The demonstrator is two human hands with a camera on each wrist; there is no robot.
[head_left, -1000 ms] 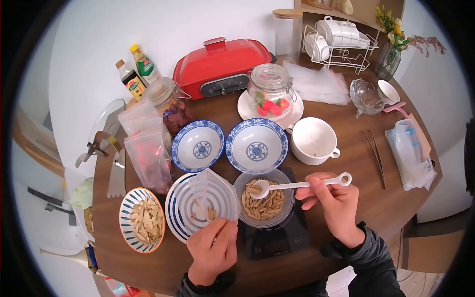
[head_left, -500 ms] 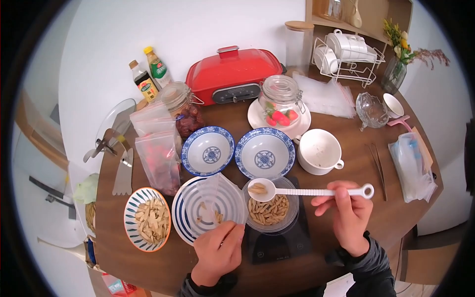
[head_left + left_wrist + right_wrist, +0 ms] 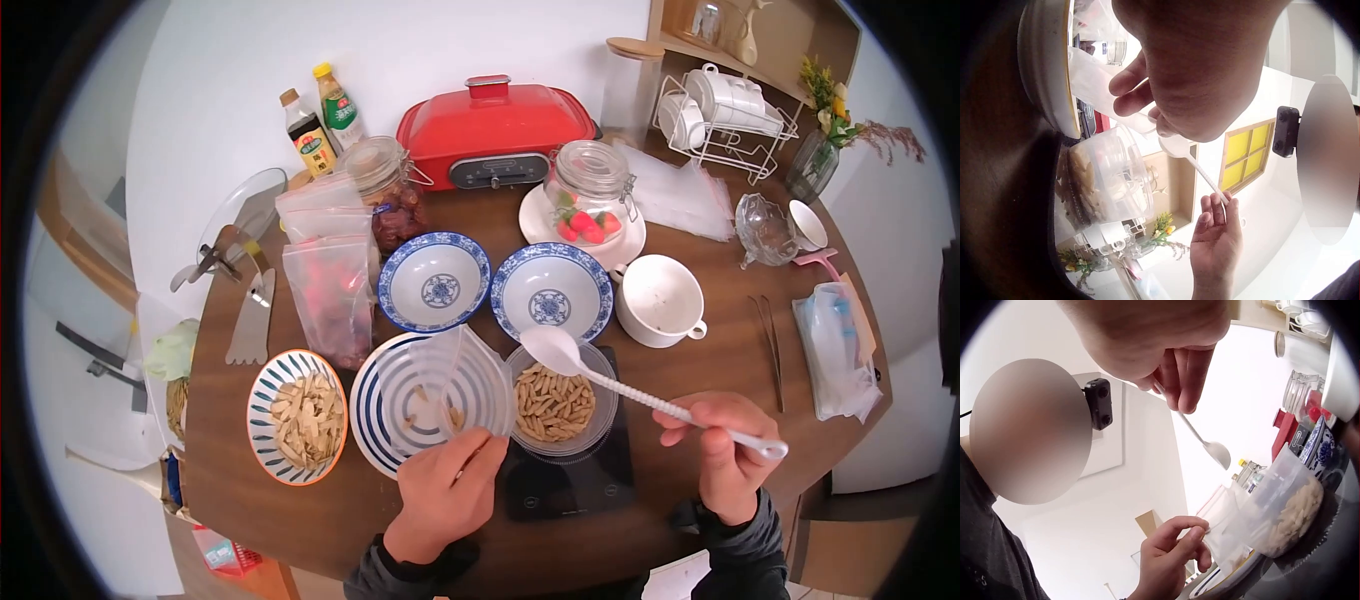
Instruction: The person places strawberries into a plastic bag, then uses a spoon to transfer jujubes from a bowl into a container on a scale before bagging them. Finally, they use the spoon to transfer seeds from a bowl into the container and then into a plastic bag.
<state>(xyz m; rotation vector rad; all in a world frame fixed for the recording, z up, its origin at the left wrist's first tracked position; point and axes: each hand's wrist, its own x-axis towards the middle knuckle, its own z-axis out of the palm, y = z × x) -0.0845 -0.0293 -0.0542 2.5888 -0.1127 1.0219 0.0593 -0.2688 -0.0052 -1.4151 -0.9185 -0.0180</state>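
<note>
My right hand [image 3: 728,450] pinches a white long-handled spoon [image 3: 690,412] by its handle. The spoon's bowl is tilted over the far rim of a clear plastic tub [image 3: 1270,490], and no pieces show in it. Inside the tub lie short tan pieces [image 3: 553,403]. A black kitchen scale [image 3: 570,492] bears the tub. With its fingertips my left hand [image 3: 447,497] pinches a clear plastic bag [image 3: 478,372] by its near edge. A few tan pieces show through the bag, over a blue-striped plate [image 3: 366,415].
Left stands a bowl [image 3: 339,440] of pale dried slices. Behind are two blue-patterned bowls [image 3: 397,322] [image 3: 505,322], a white cup [image 3: 660,338], filled bags [image 3: 328,300], glass jars [image 3: 375,165] [image 3: 590,172] and a red cooker [image 3: 490,125]. Tweezers [image 3: 770,350] lie right.
The spoon, with tan pieces in its bowl half a second ago, has tilted and shows none now. My right hand has turned, lowering the handle's end. My left hand still holds the bag.
</note>
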